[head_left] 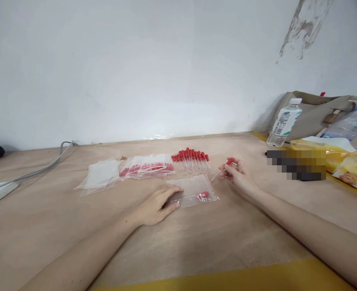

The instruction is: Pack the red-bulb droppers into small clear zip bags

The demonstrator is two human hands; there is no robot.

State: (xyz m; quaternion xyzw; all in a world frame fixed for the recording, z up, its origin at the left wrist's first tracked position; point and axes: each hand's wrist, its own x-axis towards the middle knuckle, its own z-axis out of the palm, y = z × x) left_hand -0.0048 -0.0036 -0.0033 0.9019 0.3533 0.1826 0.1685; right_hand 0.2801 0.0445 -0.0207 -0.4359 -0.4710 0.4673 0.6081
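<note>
My left hand (158, 205) lies on the left end of a clear zip bag (193, 190) flat on the wooden table, its fingers pinching the bag's edge. Inside the bag lies a red-bulbed dropper (202, 195). My right hand (237, 173) pinches another glass dropper with a red bulb (227, 165), tip pointing toward the bag's right corner. Just behind the bag, a row of several loose red-bulbed droppers (192, 158) lies on the table.
Filled bags of droppers (148, 167) and a stack of unfilled clear bags (99, 174) lie to the left. At the right are a water bottle (284, 122), a beige bag (318, 111), yellow packets (342, 159). A grey cable (39, 169) runs at the left.
</note>
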